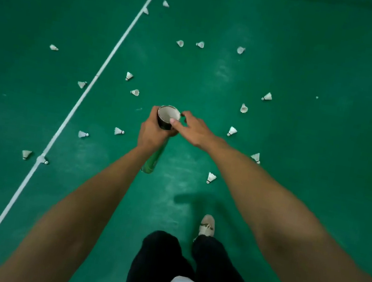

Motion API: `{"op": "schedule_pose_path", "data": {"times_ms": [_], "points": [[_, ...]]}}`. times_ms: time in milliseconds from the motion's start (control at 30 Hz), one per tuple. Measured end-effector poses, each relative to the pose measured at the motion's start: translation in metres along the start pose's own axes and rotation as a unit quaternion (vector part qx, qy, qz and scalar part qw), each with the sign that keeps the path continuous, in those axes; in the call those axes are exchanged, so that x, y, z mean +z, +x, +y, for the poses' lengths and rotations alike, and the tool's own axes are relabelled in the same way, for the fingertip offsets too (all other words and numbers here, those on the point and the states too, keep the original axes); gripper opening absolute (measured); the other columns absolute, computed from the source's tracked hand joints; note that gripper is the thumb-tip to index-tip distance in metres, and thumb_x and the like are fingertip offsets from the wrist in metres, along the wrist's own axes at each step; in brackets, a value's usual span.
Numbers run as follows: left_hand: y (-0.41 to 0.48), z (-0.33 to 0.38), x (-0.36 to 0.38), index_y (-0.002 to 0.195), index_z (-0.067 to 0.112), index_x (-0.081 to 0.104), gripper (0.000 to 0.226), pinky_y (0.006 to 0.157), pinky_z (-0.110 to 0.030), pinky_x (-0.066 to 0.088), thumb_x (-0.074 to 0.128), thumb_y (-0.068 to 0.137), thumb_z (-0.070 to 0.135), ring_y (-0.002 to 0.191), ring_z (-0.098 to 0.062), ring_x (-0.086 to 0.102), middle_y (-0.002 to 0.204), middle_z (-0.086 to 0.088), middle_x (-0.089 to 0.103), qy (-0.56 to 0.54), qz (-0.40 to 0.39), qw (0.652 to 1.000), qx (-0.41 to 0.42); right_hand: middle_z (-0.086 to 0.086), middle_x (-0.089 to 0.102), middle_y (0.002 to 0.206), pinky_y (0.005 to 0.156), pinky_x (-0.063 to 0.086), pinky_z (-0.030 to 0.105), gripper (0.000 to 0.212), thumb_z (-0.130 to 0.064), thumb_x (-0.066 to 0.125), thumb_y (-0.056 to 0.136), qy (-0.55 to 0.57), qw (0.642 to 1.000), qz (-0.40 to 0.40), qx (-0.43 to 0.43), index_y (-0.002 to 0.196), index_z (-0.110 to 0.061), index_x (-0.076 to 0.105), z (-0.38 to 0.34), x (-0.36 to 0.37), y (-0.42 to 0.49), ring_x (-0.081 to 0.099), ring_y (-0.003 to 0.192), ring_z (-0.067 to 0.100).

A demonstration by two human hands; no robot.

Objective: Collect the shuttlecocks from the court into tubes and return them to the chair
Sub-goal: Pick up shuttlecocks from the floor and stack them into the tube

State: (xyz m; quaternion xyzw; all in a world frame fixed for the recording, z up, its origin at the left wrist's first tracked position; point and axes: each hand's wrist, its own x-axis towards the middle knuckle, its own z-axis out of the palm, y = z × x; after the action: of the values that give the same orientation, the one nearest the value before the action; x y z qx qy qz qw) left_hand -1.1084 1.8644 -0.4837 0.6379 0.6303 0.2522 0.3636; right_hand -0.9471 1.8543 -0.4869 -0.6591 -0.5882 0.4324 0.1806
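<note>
Many shuttlecocks (232,131) lay around on the court (306,189) while the left hand (153,133) gripped the tube (165,123) and the right hand (194,130) touched its rim, pinching or not unclear; holding the mouth up would help.

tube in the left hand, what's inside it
In the tube only bare pale inner wall shows near the mouth. Deeper down is hidden by its side and the left hand.

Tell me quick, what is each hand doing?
Left hand: closed around the tube, holding it.
Right hand: thumb on the tube's rim; whether it grips cannot be told.
</note>
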Motion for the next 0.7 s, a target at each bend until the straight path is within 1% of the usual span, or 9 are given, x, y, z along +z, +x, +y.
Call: {"op": "schedule_pose_path", "data": {"times_ms": [100,200,267,333,400,467,533,600,700], "points": [[0.048,-0.009,0.036,0.12,0.026,0.055,0.062,0.08,-0.036,0.053,0.09,0.069,0.03,0.098,-0.025,0.068,0.107,0.002,0.073,0.036,-0.053,0.998,-0.011,0.017,0.055,0.143,0.101,0.046,0.041,0.076,-0.072,0.042,0.095,-0.021,0.998,-0.002,0.058,0.144,-0.014,0.042,0.033,-0.012,0.035,0.055,0.128,0.033],[0.091,-0.021,0.077,0.12,0.029,0.051,0.067,0.083,-0.04,0.055,0.092,0.066,0.031,0.098,-0.027,0.068,0.109,0.0,0.073,0.073,-0.117,0.99,-0.003,0.019,0.05,0.148,0.107,0.043,0.043,0.07,-0.063,0.038,0.1,-0.022,0.993,0.03,0.115,0.144,-0.009,0.042,0.07,-0.018,0.069,0.051,0.133,0.035],[0.116,-0.039,0.11,0.12,0.029,0.051,0.068,0.083,-0.041,0.055,0.092,0.065,0.032,0.098,-0.027,0.067,0.109,-0.001,0.073,0.094,-0.172,0.981,0.002,0.022,0.053,0.142,0.102,0.043,0.042,0.061,-0.055,0.037,0.105,-0.016,0.987,0.05,0.15,0.139,-0.005,0.046,0.097,-0.015,0.087,0.053,0.128,0.036],[0.145,-0.06,0.148,0.121,0.028,0.052,0.071,0.085,-0.043,0.056,0.093,0.064,0.031,0.1,-0.028,0.067,0.11,-0.001,0.073,0.105,-0.232,0.967,-0.003,0.023,0.055,0.137,0.098,0.046,0.042,0.052,-0.047,0.043,0.105,-0.036,0.981,0.058,0.179,0.134,-0.004,0.048,0.132,-0.009,0.112,0.055,0.122,0.037],[0.173,-0.089,0.189,0.122,0.03,0.051,0.074,0.087,-0.045,0.056,0.094,0.061,0.032,0.104,-0.03,0.067,0.112,-0.001,0.073,0.131,-0.273,0.953,-0.012,0.023,0.055,0.137,0.101,0.046,0.045,0.048,-0.041,0.05,0.103,-0.054,0.975,0.056,0.21,0.135,-0.005,0.047,0.177,0.002,0.142,0.055,0.123,0.038],[0.196,-0.123,0.233,0.121,0.034,0.048,0.075,0.088,-0.046,0.056,0.093,0.061,0.036,0.106,-0.031,0.067,0.114,-0.001,0.071,0.155,-0.282,0.947,-0.007,0.022,0.054,0.139,0.104,0.045,0.047,0.048,-0.037,0.055,0.101,-0.057,0.968,0.063,0.236,0.136,-0.005,0.046,0.227,0.02,0.171,0.054,0.125,0.038],[0.214,-0.157,0.277,0.122,0.033,0.047,0.075,0.088,-0.046,0.056,0.093,0.063,0.037,0.107,-0.031,0.066,0.116,-0.003,0.07,0.178,-0.285,0.942,0.0,0.022,0.055,0.137,0.104,0.046,0.047,0.047,-0.035,0.056,0.1,-0.063,0.964,0.072,0.248,0.135,-0.005,0.047,0.278,0.04,0.199,0.055,0.124,0.038],[0.233,-0.19,0.323,0.125,0.032,0.045,0.074,0.089,-0.048,0.056,0.091,0.067,0.036,0.109,-0.033,0.065,0.118,-0.006,0.068,0.202,-0.283,0.937,0.017,0.023,0.056,0.137,0.104,0.045,0.046,0.045,-0.033,0.055,0.1,-0.06,0.964,0.076,0.247,0.135,-0.004,0.048,0.327,0.062,0.229,0.055,0.124,0.038],[0.26,-0.238,0.39,0.128,0.031,0.041,0.07,0.091,-0.055,0.054,0.084,0.074,0.036,0.109,-0.037,0.064,0.118,-0.009,0.064,0.272,-0.256,0.926,0.052,0.023,0.057,0.136,0.102,0.046,0.043,0.043,-0.029,0.054,0.101,-0.061,0.966,0.09,0.234,0.135,-0.003,0.049,0.404,0.096,0.274,0.055,0.124,0.038]]}}
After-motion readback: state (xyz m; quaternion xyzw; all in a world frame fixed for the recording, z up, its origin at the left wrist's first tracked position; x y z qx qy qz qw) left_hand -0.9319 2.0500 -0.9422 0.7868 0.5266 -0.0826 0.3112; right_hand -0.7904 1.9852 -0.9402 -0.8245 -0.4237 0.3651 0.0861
